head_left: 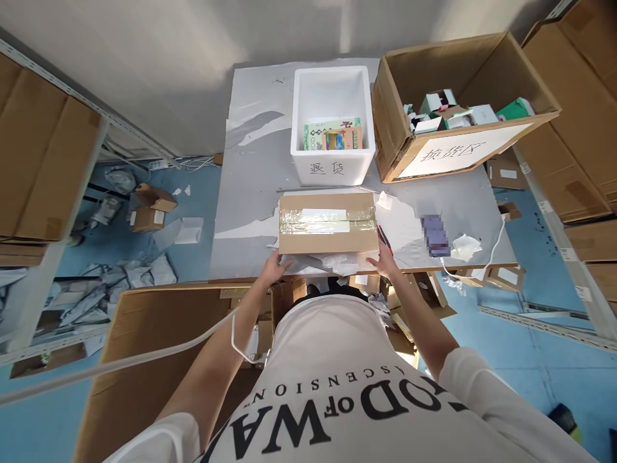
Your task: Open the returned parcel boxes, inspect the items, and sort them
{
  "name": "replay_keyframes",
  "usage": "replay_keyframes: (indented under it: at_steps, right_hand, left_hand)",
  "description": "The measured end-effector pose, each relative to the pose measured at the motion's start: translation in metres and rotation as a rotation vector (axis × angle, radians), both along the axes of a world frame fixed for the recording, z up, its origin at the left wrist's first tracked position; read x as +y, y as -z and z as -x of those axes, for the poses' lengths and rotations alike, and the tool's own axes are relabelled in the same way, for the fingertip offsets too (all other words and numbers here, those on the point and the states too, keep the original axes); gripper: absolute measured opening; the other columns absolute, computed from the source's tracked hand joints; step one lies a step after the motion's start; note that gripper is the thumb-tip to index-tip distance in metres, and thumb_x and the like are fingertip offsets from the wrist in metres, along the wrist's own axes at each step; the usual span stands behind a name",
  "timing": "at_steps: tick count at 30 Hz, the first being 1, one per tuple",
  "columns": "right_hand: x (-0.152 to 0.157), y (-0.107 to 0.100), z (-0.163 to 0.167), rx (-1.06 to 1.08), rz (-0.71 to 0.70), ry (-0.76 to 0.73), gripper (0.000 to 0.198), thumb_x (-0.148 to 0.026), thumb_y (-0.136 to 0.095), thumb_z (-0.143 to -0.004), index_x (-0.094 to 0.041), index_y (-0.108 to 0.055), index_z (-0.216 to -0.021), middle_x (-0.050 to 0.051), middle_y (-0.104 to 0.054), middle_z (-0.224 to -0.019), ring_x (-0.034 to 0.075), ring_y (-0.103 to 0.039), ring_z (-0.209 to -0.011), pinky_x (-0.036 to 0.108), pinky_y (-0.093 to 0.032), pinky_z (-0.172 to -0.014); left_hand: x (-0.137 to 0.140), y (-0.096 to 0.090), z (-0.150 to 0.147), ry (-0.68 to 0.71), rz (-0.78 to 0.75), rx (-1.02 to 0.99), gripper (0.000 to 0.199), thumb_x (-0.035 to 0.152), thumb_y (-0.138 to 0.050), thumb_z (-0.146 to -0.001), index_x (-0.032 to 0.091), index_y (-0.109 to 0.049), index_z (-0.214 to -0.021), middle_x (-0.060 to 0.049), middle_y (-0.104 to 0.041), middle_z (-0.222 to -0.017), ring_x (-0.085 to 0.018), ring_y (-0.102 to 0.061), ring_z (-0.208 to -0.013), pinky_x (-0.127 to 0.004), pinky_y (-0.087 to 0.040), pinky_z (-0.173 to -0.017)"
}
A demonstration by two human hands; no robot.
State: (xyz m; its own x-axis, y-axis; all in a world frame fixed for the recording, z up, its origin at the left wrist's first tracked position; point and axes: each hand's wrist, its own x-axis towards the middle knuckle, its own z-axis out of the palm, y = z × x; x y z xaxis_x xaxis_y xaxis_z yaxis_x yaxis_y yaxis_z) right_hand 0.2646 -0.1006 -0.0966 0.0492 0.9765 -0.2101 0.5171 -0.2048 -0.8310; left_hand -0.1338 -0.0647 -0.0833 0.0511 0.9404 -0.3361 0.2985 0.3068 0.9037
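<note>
A taped cardboard box lies at the near side of the grey table, with clear tape and a white label along its top. My left hand grips its near left corner, the thumb pointing inward along the front. At the near right corner, my right hand holds the box in the same way. A slim red and black tool shows right beside the right hand's fingers; its kind is unclear, and it seems to lie on the table.
Behind the box stand a white foam bin with colourful packets and a large open carton holding small boxes. A phone with a white cable lies at right. A big open carton is below left. Shelves with cartons flank both sides.
</note>
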Motion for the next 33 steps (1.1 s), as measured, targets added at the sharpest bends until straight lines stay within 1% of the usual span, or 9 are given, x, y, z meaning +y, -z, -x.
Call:
replay_keyframes:
  at_steps: [4,9,12,16,18,22,26,30,33]
  right_hand:
    - [0.002,0.009,0.022,0.228,0.1,0.113,0.061,-0.04,-0.059,-0.074,-0.023,-0.046,-0.131,0.012,-0.062,-0.12,0.026,-0.059,-0.111,0.048,-0.046,-0.099]
    - [0.011,0.0,0.028,0.357,0.104,0.138,0.061,-0.043,-0.062,-0.069,-0.023,-0.046,-0.125,0.009,-0.065,-0.111,0.022,-0.061,-0.106,0.044,-0.047,-0.097]
    - [0.014,-0.014,0.025,0.399,0.094,0.107,0.061,-0.046,-0.065,-0.067,-0.023,-0.047,-0.121,0.01,-0.064,-0.112,0.023,-0.061,-0.107,0.043,-0.048,-0.096]
    - [0.014,-0.041,0.027,0.486,0.017,0.055,0.062,-0.056,-0.066,-0.069,-0.023,-0.048,-0.118,0.011,-0.064,-0.111,0.024,-0.06,-0.106,0.041,-0.048,-0.094]
    - [0.015,-0.054,0.029,0.46,-0.006,0.095,0.059,-0.065,-0.06,-0.072,-0.023,-0.049,-0.112,0.01,-0.064,-0.107,0.024,-0.061,-0.103,0.039,-0.049,-0.089]
    - [0.024,-0.071,0.03,0.254,-0.015,0.211,0.056,-0.075,-0.047,-0.075,-0.023,-0.051,-0.096,0.008,-0.065,-0.102,0.022,-0.061,-0.095,0.035,-0.049,-0.08]
    - [0.037,-0.075,0.027,0.113,0.093,0.247,0.054,-0.076,-0.042,-0.078,-0.023,-0.052,-0.087,0.009,-0.068,-0.099,0.022,-0.06,-0.088,0.035,-0.047,-0.077]
    - [0.05,-0.073,0.027,0.013,0.194,0.287,0.05,-0.072,-0.042,-0.081,-0.023,-0.053,-0.084,0.008,-0.068,-0.098,0.022,-0.061,-0.089,0.035,-0.044,-0.078]
    - [0.056,-0.072,0.026,0.021,0.248,0.287,0.05,-0.071,-0.045,-0.08,-0.022,-0.053,-0.082,0.007,-0.068,-0.094,0.022,-0.061,-0.088,0.033,-0.044,-0.075]
  left_hand:
    - [0.0,0.004,-0.017,-0.047,-0.014,-0.058,0.053,0.052,-0.072,-0.066,0.013,-0.065,-0.101,-0.017,-0.07,-0.111,-0.031,-0.061,-0.113,-0.048,-0.041,-0.105]
    - [0.005,-0.003,-0.021,-0.059,0.001,0.007,0.046,0.054,-0.071,-0.067,0.014,-0.065,-0.09,-0.014,-0.072,-0.094,-0.029,-0.064,-0.099,-0.047,-0.046,-0.096]
    - [0.008,-0.014,-0.018,-0.062,-0.027,0.014,0.05,0.055,-0.069,-0.069,0.013,-0.064,-0.095,-0.012,-0.072,-0.094,-0.027,-0.064,-0.096,-0.042,-0.048,-0.092]
    - [0.017,-0.045,-0.016,-0.072,-0.187,0.004,0.054,0.056,-0.058,-0.079,0.012,-0.061,-0.11,-0.013,-0.069,-0.109,-0.023,-0.062,-0.1,-0.032,-0.047,-0.089]
    - [0.023,-0.061,-0.016,-0.087,-0.224,0.084,0.052,0.057,-0.053,-0.082,0.012,-0.064,-0.106,-0.01,-0.07,-0.103,-0.021,-0.062,-0.094,-0.028,-0.047,-0.081]
    - [0.034,-0.081,-0.02,-0.106,-0.18,0.331,0.055,0.061,-0.048,-0.083,0.011,-0.07,-0.083,-0.004,-0.067,-0.074,-0.019,-0.058,-0.074,-0.025,-0.04,-0.063]
    - [0.05,-0.085,-0.029,-0.125,-0.119,0.459,0.057,0.063,-0.048,-0.081,0.011,-0.071,-0.073,-0.003,-0.061,-0.06,-0.019,-0.055,-0.067,-0.025,-0.035,-0.058]
    - [0.071,-0.084,-0.035,-0.1,-0.082,0.57,0.056,0.063,-0.048,-0.081,0.015,-0.071,-0.067,-0.006,-0.061,-0.059,-0.019,-0.053,-0.063,-0.027,-0.031,-0.057]
    - [0.083,-0.083,-0.037,-0.067,-0.07,0.633,0.055,0.065,-0.048,-0.08,0.017,-0.071,-0.064,-0.007,-0.061,-0.059,-0.019,-0.051,-0.06,-0.028,-0.03,-0.057]
